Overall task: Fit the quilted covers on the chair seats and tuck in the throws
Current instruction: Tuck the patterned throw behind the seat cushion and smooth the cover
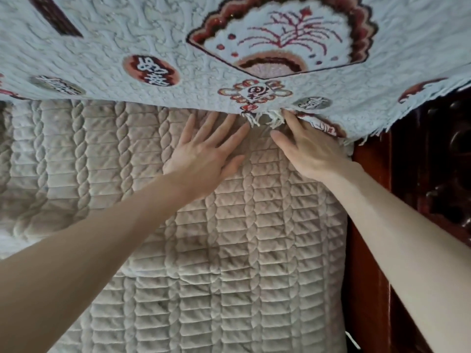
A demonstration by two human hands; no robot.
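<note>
Currently tucking throw (107,47): left hand (204,159) and right hand (313,149) flat, fingers released; next, push fringe (265,119) behind quilted cover (229,250).

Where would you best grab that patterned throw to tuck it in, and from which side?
Probably the fringed bottom edge of the throw, coming from below and in front. It hangs loose over the quilted cover there, lifted a little near the right hand, so fingers can slip under.
</note>
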